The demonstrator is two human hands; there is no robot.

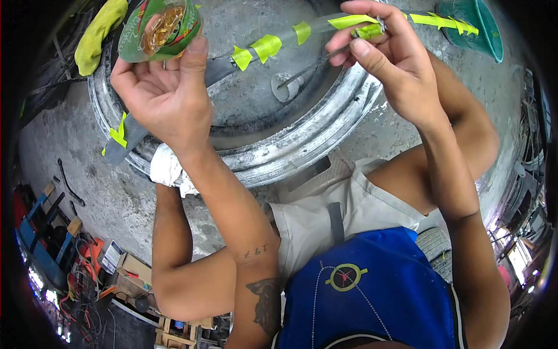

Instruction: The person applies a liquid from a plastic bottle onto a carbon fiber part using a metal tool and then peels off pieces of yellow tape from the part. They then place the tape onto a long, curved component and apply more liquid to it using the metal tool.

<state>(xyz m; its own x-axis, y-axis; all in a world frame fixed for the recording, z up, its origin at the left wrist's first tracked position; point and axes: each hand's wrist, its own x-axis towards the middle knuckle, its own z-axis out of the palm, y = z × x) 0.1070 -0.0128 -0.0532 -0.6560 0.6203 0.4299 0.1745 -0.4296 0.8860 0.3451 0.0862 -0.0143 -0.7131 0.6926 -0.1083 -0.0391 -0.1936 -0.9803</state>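
In my left hand (168, 96) is a green printed cup-like container (189, 29), tilted, with glossy amber stuff inside; fingers support it from below and my thumb presses its side. My right hand (401, 64) pinches a thin dark rod (317, 65) whose upper end is wrapped in shiny yellow-green material (369, 30). The rod slants down left, its lower end by a pale round spot (288, 87). Behind both hands runs a long dark strip (221, 71) bearing several bits of yellow-green tape (266, 46). It crosses a large whitish-grey ring (279, 157), like a wheel or tyre.
A teal bucket (494, 29) stands at upper right. Yellow-green cloth (99, 35) hangs at upper left. White cloth (167, 166) lies by the ring's near edge, close to my leg. Cables (87, 279), boxes and wooden pieces (174, 334) crowd the lower left.
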